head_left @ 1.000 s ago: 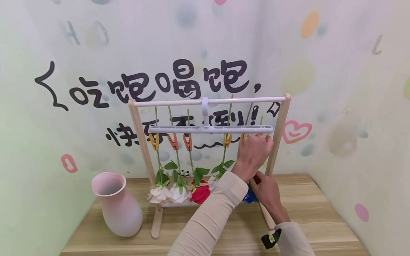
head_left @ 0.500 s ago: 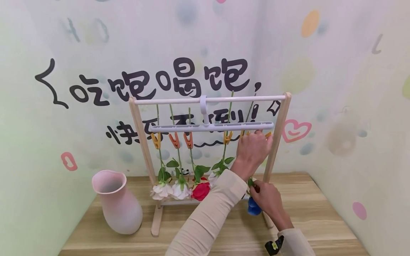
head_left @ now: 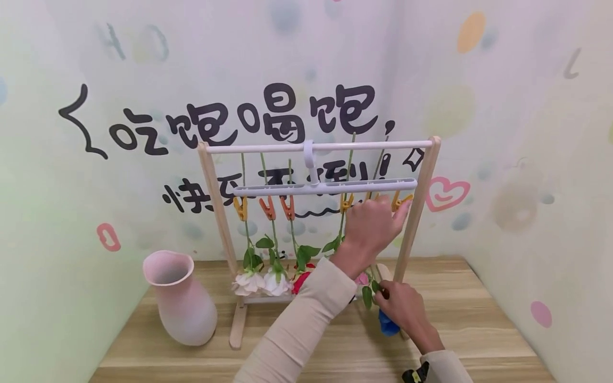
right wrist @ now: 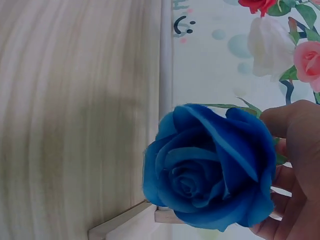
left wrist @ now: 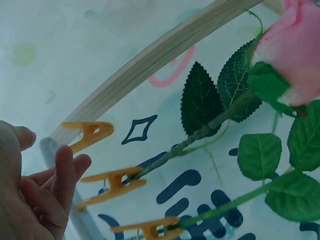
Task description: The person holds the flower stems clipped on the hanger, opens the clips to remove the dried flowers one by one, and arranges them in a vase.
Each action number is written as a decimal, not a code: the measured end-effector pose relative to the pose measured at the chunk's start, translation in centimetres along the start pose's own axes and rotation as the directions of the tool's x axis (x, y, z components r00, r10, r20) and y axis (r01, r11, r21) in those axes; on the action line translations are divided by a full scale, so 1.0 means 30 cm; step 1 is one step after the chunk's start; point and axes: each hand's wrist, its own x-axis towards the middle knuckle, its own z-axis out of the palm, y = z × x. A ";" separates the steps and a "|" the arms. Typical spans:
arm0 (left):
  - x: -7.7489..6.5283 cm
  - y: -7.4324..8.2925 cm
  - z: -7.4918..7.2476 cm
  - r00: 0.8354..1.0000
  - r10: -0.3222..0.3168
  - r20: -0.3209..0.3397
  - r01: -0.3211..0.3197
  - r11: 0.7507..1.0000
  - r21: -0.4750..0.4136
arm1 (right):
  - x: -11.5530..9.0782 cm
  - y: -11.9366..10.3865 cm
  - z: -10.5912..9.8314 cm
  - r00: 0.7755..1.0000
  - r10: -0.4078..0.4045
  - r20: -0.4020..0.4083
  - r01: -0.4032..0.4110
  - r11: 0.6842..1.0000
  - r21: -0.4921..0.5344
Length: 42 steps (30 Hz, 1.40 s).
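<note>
A white clip hanger [head_left: 273, 190] hangs from a rack, with rose stems clipped upside down along it. My left hand [head_left: 371, 226] is raised at its right end. In the left wrist view, thumb and fingers stand apart beside the yellow-orange end clothespin [left wrist: 95, 131], which has no stem in it. The neighbouring clothespin [left wrist: 117, 186] holds the stem of a pink rose [left wrist: 295, 55]. Lower down, my right hand [head_left: 402, 306] pinches a blue artificial rose [right wrist: 215, 165] just behind its bloom, head downward near the rack's right foot. Its stem is mostly hidden.
A pink-and-white vase [head_left: 184, 298] stands left of the wooden rack [head_left: 217, 205] on the wood-grain table [head_left: 479, 330]. White roses [head_left: 276, 283] and a red rose [head_left: 300, 282] hang on the left side. A patterned wall closes off the back.
My right hand has moved down and slightly right with the blue rose, away from the hanger. The left hand has shifted slightly left, uncovering the end clothespin. The head view has moved slightly.
</note>
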 end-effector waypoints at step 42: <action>-0.744 -0.250 -0.035 0.963 0.268 -0.021 -0.264 0.929 -0.260 | -0.095 -0.075 -0.010 0.945 -0.306 0.116 0.323 0.928 -0.187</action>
